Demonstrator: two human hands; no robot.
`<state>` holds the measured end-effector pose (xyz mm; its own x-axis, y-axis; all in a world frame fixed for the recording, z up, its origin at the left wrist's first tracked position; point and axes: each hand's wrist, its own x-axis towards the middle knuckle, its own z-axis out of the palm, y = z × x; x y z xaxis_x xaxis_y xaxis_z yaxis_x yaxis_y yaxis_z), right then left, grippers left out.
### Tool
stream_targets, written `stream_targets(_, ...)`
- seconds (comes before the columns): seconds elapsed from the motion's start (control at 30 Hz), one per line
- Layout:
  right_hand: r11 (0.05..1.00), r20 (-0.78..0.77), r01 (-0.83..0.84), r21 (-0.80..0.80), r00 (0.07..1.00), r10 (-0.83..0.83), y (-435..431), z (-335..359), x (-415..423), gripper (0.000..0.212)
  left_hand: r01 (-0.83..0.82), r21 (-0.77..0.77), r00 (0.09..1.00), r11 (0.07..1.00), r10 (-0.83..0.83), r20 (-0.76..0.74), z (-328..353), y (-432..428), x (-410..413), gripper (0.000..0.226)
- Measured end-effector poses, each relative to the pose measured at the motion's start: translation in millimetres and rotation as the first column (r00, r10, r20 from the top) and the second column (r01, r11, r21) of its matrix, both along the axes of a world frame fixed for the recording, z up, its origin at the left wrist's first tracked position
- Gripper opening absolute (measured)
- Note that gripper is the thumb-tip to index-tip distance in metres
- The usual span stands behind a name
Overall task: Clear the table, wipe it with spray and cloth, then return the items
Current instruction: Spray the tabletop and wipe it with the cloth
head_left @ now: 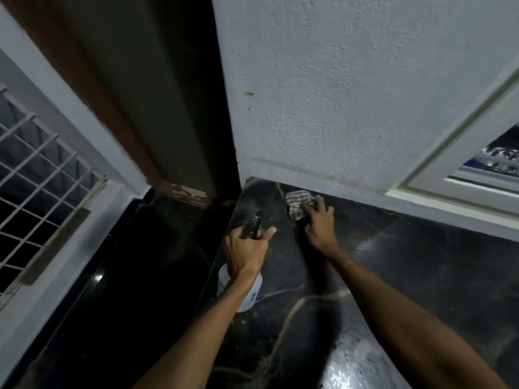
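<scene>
Bottle (248, 300): spray type, white body with a small blue mark, black trigger head pointing away from the person; held tilted over the table's left edge, off the surface
Cloth (297, 204): small, pale with grey stripes or checks, a darker part towards the palm; lies crumpled on the table's far left corner, just beside the wall
Table (421, 276): dark, glossy stone slab with pale veins; wet-looking sheen and light reflections on the near right part; far edge runs along the wall
Left hand (247, 254): closed round the bottle's neck, fingers curled under the trigger head, thumb stretched forward along the right side
Right hand (318, 226): palm down on the cloth, fingers spread and lying on top, pressing it to the slab; part of the cloth shows beyond the fingertips
Wall (337, 94): rough white plaster, rises straight from the table's far edge
Door frame (179, 189): brown, paint chipped at the foot, left of the table corner
Grille (36, 178): white bars, far left, dark behind
</scene>
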<state>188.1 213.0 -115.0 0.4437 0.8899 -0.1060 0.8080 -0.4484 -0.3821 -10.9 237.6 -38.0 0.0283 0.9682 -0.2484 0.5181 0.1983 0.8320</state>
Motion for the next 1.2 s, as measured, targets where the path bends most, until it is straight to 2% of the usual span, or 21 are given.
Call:
stream_targets(0.03, 0.995, -0.013, 0.104, -0.007, 0.995, -0.104, 11, 2, 0, 0.062, -0.01, 0.0, 1.0, 1.0, 0.01, 0.009, 0, 5, -5, 0.035)
stream_targets(0.07, 0.997, -0.004, 0.08, -0.016, 0.997, -0.08, 23, 4, -12, 0.062, -0.024, 0.004, 1.0, 1.0, 0.024, 0.019, -2, 11, -11, 0.034)
stream_targets(0.13, 0.975, 0.035, -0.224, -0.003, 0.974, 0.223, 39, 3, -43, 0.066, -0.031, 0.039, 0.999, 0.999, 0.03, 0.021, -6, 20, -19, 0.034)
stream_targets(0.2, 0.89, 0.086, -0.456, -0.002, 0.886, 0.455, 60, -2, -50, 0.069, -0.026, 0.092, 0.999, 0.995, 0.023, 0.038, -8, 27, -25, 0.034)
stream_targets(0.23, 0.901, 0.094, -0.434, 0.002, 0.897, 0.432, 77, -2, -43, 0.069, -0.021, 0.11, 0.998, 0.994, 0.014, 0.061, -8, 29, -28, 0.034)
stream_targets(0.33, 0.993, 0.051, -0.106, -0.058, 0.993, 0.109, 119, 1, -36, 0.067, -0.006, 0.158, 0.991, 0.987, -0.015, 0.133, -9, 33, -37, 0.033)
stream_targets(0.37, 0.989, 0.068, -0.139, -0.05, 0.987, 0.143, 120, 1, -50, 0.069, 0.001, 0.169, 0.989, 0.986, -0.026, 0.149, -9, 33, -39, 0.029)
stream_targets(0.47, 0.857, 0.162, -0.515, -0.009, 0.845, 0.509, 84, -10, -93, 0.058, 0.018, 0.181, 0.977, 0.983, -0.055, 0.204, -13, 30, -44, 0.018)
stream_targets(0.5, 0.828, 0.171, -0.561, -0.001, 0.816, 0.552, 70, -13, -87, 0.056, 0.045, 0.17, 0.97, 0.984, -0.084, 0.229, -13, 29, -44, 0.02)
stream_targets(0.53, 0.854, 0.145, -0.519, 0.01, 0.846, 0.513, 63, -13, -75, 0.06, 0.089, 0.151, 0.959, 0.985, -0.125, 0.254, -15, 27, -45, 0.022)
stream_targets(0.6, 0.976, 0.066, -0.21, 0.056, 0.976, 0.206, 58, -10, -47, 0.071, 0.174, 0.115, 0.933, 0.978, -0.201, 0.299, -15, 23, -46, 0.021)
stream_targets(0.63, 0.994, 0.04, -0.092, 0.054, 0.995, 0.09, 50, -9, -41, 0.073, 0.194, 0.115, 0.924, 0.974, -0.221, 0.311, -16, 21, -45, 0.019)
stream_targets(0.67, 0.995, 0.037, -0.087, 0.041, 0.996, 0.086, 39, -7, -43, 0.074, 0.196, 0.133, 0.921, 0.972, -0.229, 0.314, -15, 18, -45, 0.017)
stream_targets(0.8, 0.878, 0.094, -0.479, 0.002, 0.874, 0.477, -32, -7, -51, 0.077, 0.173, 0.243, 0.939, 0.955, -0.234, 0.252, -9, 2, -39, 0.021)
stream_targets(0.83, 0.897, 0.086, -0.441, 0.007, 0.894, 0.439, -43, -8, -36, 0.076, 0.167, 0.253, 0.942, 0.953, -0.23, 0.244, -8, -4, -38, 0.028)
stream_targets(0.9, 0.994, 0.032, -0.101, 0.037, 0.995, 0.1, -56, -7, -7, 0.072, 0.146, 0.249, 0.952, 0.958, -0.204, 0.228, -5, -16, -37, 0.033)
stream_targets(0.93, 0.999, 0.012, 0.031, 0.028, 0.999, -0.031, -64, -6, 2, 0.071, 0.139, 0.237, 0.956, 0.961, -0.192, 0.219, -5, -25, -36, 0.032)
stream_targets(0.97, 0.999, 0.021, 0.038, 0.008, 0.999, -0.038, -76, -2, 4, 0.072, 0.134, 0.224, 0.962, 0.965, -0.182, 0.206, -4, -36, -35, 0.032)
stream_targets(1.07, 0.967, 0.101, -0.255, -0.006, 0.962, 0.254, -121, 1, 2, 0.074, 0.11, 0.19, 0.978, 0.976, -0.141, 0.156, -7, -70, -29, 0.031)
stream_targets(1.1, 0.963, 0.085, -0.271, 0.003, 0.959, 0.269, -137, 2, 8, 0.074, 0.105, 0.172, 0.983, 0.979, -0.129, 0.132, -6, -84, -26, 0.027)
stream_targets(1.2, 0.995, -0.014, -0.083, 0.051, 0.996, 0.084, -164, 0, 34, 0.067, 0.048, 0.091, 0.997, 0.995, -0.053, 0.05, -4, -121, -21, 0.028)
